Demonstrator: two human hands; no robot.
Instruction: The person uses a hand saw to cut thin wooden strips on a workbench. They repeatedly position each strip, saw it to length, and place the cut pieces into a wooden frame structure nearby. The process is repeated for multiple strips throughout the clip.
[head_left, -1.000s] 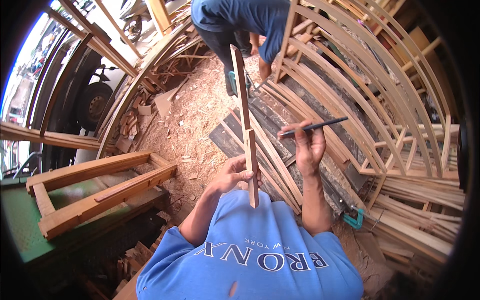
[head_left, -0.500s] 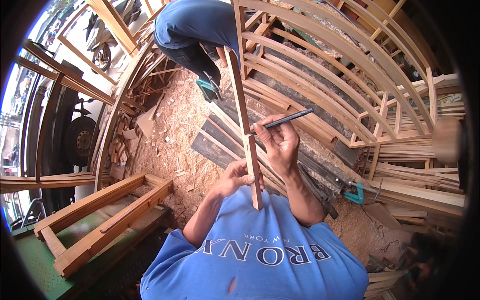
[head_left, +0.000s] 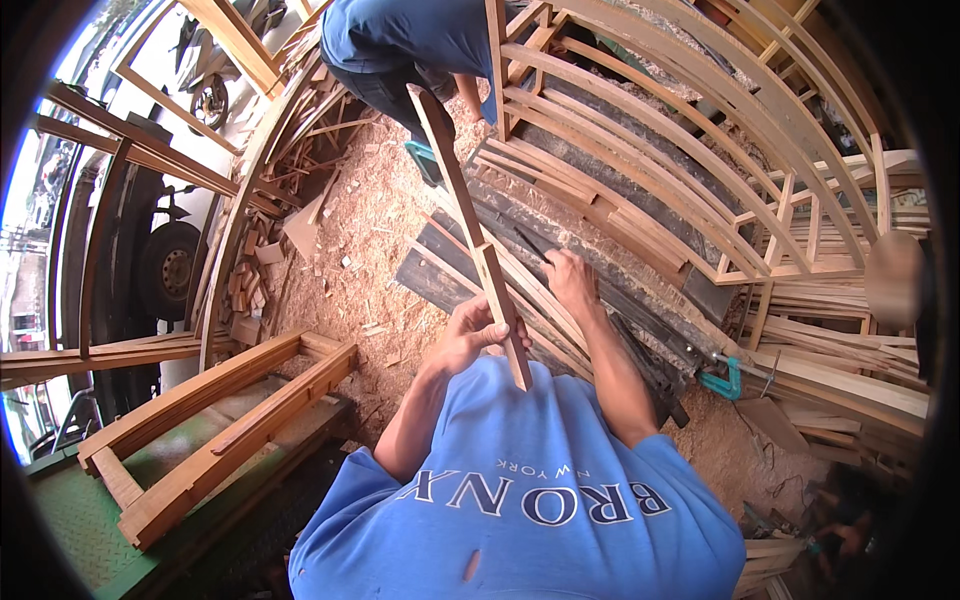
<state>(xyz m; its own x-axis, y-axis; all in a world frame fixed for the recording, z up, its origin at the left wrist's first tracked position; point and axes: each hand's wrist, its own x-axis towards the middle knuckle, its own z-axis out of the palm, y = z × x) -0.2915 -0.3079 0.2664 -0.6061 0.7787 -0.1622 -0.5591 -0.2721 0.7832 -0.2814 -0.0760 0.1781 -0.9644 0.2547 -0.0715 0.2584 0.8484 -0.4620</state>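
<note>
A long, narrow strip of wood (head_left: 455, 190) slants up and away from my chest, with a step cut partway along it. My left hand (head_left: 475, 335) is closed around its lower part, thumb on top. Over the dark plank bench my right hand (head_left: 573, 285) reaches down beyond the strip, its fingers closed. A slim dark pencil (head_left: 528, 240) points away from those fingertips, its near end at them. My right palm and some fingers are hidden by the back of the hand.
Ahead, a co-worker in blue (head_left: 400, 40) bends over. Curved wooden ribs (head_left: 660, 160) arch to the right. Teal clamps (head_left: 722, 380) grip the bench. A wooden frame (head_left: 220, 430) rests on a green platform at left. Shavings (head_left: 350, 240) cover the floor.
My right hand has moved away from the strip, forward and down to the bench with the pencil. The strip's far end has tilted left; my left hand keeps its hold.
</note>
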